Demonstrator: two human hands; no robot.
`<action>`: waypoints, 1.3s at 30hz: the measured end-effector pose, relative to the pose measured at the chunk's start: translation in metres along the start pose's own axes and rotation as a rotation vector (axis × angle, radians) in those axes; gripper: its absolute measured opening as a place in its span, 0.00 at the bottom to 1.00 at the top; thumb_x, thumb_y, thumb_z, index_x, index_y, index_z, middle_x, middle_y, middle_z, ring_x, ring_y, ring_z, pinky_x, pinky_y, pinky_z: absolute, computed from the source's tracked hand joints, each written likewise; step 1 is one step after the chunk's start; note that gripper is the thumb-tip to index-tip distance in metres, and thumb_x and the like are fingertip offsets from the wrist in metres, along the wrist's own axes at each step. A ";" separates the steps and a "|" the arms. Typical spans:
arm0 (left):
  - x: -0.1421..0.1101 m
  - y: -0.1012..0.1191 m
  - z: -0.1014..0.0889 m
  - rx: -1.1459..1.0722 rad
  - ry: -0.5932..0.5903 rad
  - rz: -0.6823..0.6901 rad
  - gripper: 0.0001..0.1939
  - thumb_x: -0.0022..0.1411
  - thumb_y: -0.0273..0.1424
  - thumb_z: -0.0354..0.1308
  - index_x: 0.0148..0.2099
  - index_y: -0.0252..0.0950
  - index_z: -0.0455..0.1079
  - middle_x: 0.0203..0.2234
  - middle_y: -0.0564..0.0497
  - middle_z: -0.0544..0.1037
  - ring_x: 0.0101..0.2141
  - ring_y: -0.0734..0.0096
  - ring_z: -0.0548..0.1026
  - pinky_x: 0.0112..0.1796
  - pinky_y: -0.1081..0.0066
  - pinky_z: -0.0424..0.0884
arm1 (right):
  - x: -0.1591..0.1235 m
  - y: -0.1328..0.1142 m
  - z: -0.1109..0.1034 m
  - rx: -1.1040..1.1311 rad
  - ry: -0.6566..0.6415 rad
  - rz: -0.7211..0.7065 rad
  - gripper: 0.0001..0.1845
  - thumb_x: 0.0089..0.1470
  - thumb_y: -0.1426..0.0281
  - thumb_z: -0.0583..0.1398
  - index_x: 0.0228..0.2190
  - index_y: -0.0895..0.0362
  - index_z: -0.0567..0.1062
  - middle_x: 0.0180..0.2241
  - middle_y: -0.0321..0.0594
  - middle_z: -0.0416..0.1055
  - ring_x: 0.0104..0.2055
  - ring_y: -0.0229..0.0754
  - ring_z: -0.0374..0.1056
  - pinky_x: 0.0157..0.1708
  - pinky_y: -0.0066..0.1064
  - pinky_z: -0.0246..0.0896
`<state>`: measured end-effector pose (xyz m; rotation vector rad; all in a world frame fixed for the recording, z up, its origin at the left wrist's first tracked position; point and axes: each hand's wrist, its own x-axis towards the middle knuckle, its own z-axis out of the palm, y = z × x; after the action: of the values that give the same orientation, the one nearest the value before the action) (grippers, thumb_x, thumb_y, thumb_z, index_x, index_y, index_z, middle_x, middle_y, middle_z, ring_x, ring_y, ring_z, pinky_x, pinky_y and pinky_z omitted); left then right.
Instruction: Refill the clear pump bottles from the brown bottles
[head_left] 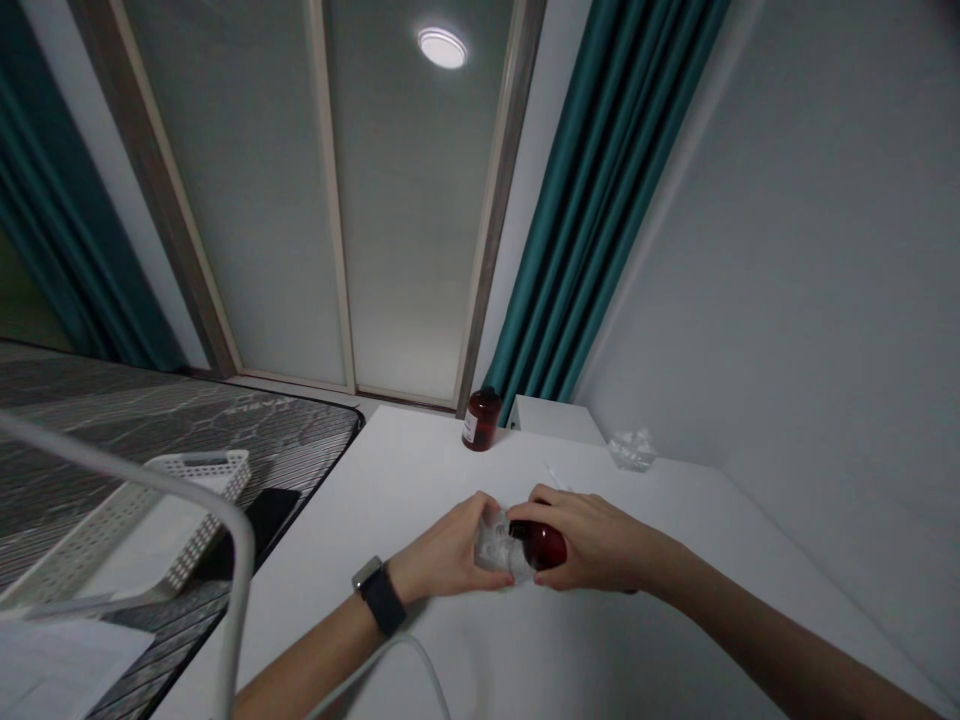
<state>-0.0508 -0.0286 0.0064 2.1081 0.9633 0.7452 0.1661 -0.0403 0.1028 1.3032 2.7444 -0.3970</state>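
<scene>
Over the white table, my two hands are close together. My right hand [581, 535] is closed round a dark red-brown bottle [546, 547], tilted so that its black cap or neck points left. My left hand [469, 548], with a dark-strapped watch at the wrist, grips a clear, see-through thing [495, 542]. Whether this is a cup or crumpled plastic, I cannot tell. The bottle's black end meets or overlaps the clear thing. Farther back, a second red-brown bottle [481, 420] with a white label and black top stands upright on the table.
A crumpled clear plastic piece [632, 450] lies at the table's back right, near a white box-like unit [559, 418]. Left of the white table [337, 530] are a white perforated basket [82, 540], a black flat object [262, 525] and papers [67, 665]. A white curved tube [238, 570] crosses the left foreground.
</scene>
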 end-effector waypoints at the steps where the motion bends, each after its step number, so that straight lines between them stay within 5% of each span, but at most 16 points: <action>1: 0.000 0.000 0.000 0.000 0.002 0.003 0.28 0.47 0.36 0.71 0.46 0.36 0.62 0.42 0.46 0.74 0.41 0.58 0.73 0.43 0.60 0.70 | 0.000 0.000 0.000 0.000 -0.002 0.001 0.34 0.46 0.63 0.68 0.55 0.40 0.67 0.44 0.38 0.68 0.40 0.48 0.70 0.35 0.34 0.57; 39: 0.000 -0.001 -0.001 0.029 -0.007 -0.001 0.28 0.46 0.38 0.71 0.45 0.37 0.61 0.41 0.47 0.73 0.40 0.59 0.72 0.41 0.63 0.68 | 0.003 -0.001 -0.002 -0.009 -0.014 -0.007 0.33 0.45 0.62 0.67 0.54 0.41 0.68 0.43 0.37 0.67 0.40 0.48 0.69 0.35 0.34 0.55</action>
<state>-0.0520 -0.0278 0.0061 2.1334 0.9766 0.7267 0.1635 -0.0385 0.1040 1.2847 2.7366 -0.3928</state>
